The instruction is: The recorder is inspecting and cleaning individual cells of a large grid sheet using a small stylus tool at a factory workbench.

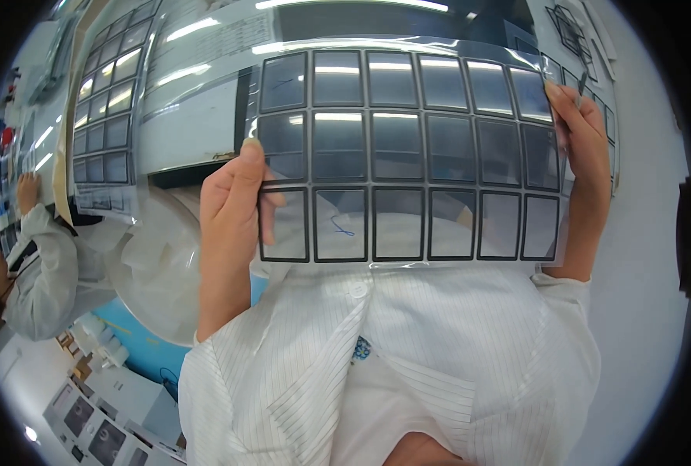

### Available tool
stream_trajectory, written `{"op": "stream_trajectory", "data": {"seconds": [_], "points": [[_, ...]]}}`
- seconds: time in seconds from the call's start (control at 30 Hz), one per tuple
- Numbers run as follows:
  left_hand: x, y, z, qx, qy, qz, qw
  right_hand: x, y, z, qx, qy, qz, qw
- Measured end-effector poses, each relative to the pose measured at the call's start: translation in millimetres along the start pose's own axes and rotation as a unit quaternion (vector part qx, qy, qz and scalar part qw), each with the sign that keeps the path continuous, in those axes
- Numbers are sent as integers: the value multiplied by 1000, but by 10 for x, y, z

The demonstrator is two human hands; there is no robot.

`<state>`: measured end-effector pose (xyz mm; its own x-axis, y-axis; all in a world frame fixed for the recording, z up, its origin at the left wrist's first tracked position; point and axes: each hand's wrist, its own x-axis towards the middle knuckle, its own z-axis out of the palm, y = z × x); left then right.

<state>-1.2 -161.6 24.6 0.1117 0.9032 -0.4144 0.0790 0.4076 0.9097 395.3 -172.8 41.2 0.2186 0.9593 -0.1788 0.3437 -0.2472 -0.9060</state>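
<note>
A clear plastic sheet [396,149] with rows of black-framed rectangular panes is held up in front of my chest, its surface reflecting the ceiling lights. My left hand [235,190] is closed on its left edge, thumb in front and fingers behind, some showing through the plastic. At the upper right edge my right hand [582,128] pinches the same sheet, thumb on the front. A thin dark pointed thing [582,87] shows beside the right fingers; I cannot tell whether they hold it. My coat and a blue mark are visible through the lower panes.
Similar framed sheets [106,101] lie at the left in a tan-edged holder. Below them stands a large white bin [155,268] with a clear liner. A co-worker's sleeve [54,248] is at far left. Black thin frames [569,33] lie at the upper right.
</note>
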Motion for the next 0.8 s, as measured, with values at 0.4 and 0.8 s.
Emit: {"op": "stream_trajectory", "data": {"seconds": [0.4, 0.8], "points": [[16, -37, 2, -5, -27, 34, 999, 45, 103, -98, 17, -4, 15, 1000], [25, -37, 42, -1, -26, 50, 998, 47, 142, -165, 31, 5, 39, 999]]}}
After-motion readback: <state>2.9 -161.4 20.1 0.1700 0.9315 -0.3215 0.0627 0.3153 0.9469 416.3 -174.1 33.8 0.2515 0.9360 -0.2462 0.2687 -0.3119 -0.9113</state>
